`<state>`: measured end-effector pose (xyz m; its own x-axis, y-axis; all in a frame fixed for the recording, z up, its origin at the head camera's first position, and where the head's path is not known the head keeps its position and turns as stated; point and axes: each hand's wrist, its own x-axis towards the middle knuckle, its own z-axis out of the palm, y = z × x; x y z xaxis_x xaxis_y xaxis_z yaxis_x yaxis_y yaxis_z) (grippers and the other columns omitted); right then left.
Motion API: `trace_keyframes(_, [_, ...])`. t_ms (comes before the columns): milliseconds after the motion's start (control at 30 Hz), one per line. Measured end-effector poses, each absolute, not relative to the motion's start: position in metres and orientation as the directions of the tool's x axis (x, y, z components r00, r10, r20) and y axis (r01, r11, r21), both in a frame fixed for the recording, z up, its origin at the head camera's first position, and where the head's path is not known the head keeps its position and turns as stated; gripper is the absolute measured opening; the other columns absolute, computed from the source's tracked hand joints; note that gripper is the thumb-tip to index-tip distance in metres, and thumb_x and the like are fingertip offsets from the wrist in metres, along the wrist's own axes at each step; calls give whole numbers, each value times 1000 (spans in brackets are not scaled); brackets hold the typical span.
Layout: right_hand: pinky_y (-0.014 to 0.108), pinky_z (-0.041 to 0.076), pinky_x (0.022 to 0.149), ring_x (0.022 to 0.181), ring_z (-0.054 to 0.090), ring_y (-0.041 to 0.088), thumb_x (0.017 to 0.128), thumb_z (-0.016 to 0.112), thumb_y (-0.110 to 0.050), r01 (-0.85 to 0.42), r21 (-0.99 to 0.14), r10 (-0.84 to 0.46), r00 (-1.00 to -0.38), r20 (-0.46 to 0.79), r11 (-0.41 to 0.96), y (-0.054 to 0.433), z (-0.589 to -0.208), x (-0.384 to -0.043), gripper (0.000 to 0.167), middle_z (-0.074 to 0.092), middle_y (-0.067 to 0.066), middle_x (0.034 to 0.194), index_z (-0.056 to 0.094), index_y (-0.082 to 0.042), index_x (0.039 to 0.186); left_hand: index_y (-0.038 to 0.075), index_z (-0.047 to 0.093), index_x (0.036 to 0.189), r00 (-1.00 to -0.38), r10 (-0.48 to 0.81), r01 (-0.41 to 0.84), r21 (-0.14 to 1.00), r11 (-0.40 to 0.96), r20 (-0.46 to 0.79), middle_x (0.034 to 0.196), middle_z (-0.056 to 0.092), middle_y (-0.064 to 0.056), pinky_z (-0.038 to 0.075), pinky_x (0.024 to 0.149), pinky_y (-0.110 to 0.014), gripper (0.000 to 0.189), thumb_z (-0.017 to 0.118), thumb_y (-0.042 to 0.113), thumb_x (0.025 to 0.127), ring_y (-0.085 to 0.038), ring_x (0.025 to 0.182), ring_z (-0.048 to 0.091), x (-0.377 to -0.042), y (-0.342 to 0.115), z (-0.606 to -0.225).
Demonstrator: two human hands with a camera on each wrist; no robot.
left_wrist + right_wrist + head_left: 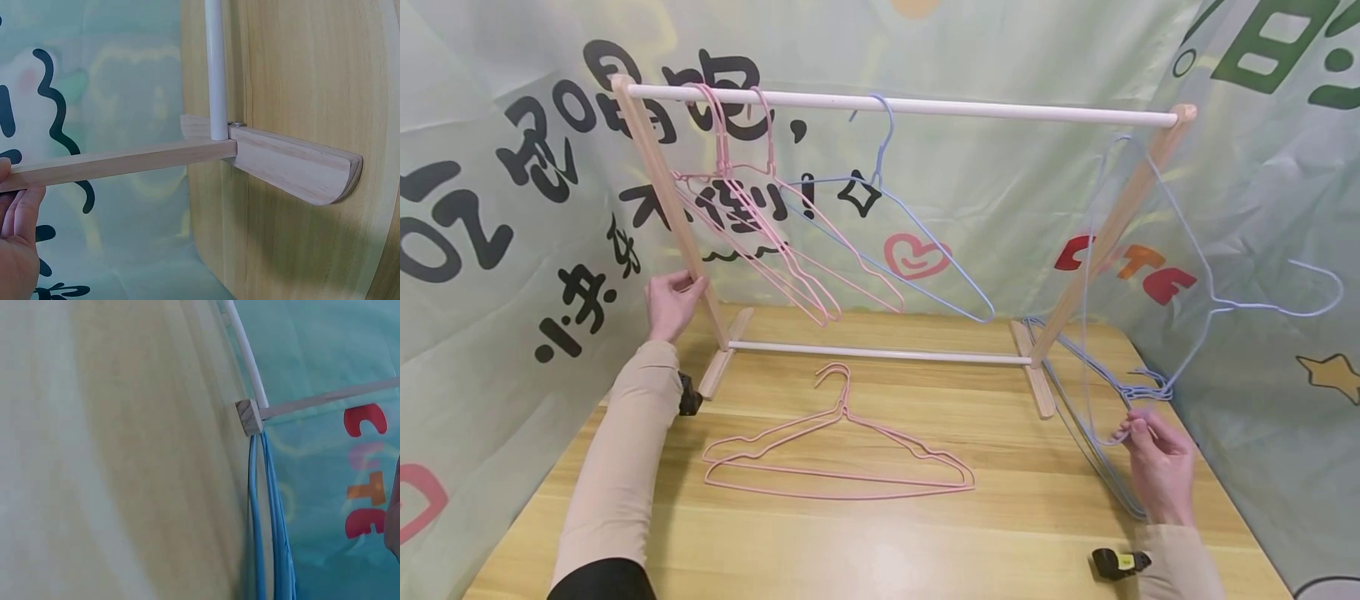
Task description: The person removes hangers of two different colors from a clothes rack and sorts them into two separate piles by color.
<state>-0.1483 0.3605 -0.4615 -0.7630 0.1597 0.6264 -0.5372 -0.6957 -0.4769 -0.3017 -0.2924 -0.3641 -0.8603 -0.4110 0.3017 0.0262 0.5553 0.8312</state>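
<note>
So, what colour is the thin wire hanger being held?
The thin wire hanger is pale blue, clearest in the head view.

One blue hanger (1240, 305) is held on end, seemingly before the upright rack (1000, 109).

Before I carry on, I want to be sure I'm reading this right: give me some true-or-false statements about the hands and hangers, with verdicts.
1. The left hand grips the left wooden upright. True.
2. The right hand holds a pink hanger. False: it holds a pale blue wire hanger.
3. A hanging blue wire hanger is on the white top rail. True.
4. The held hanger's hook is on that rail. False: it is free of it.
</note>
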Motion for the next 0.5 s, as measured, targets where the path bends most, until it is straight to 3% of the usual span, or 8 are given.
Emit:
trace_keyframes(233, [37, 62, 73, 76, 73, 35, 96, 32, 23, -538, -442, 242, -788, 566, -718, 366, -467, -136, 30, 71, 32, 88, 60, 29, 103, 1, 70, 124, -862, -415, 21, 839, 543, 290, 122, 70, -22, 49, 108, -44, 36, 67, 24, 96, -34, 121, 66, -302, -293, -364])
trace_keyframes(500, [32, 62, 64, 69, 74, 29, 95, 39, 23, -532, -530, 378, -846, 377, -660, 378, -470, -118, 29, 73, 27, 82, 68, 23, 98, 0, 69, 124, -866, -409, 17, 835, 550, 287, 123, 69, -23, 48, 109, -45, 38, 65, 26, 97, -35, 122, 65, -302, -293, -364])
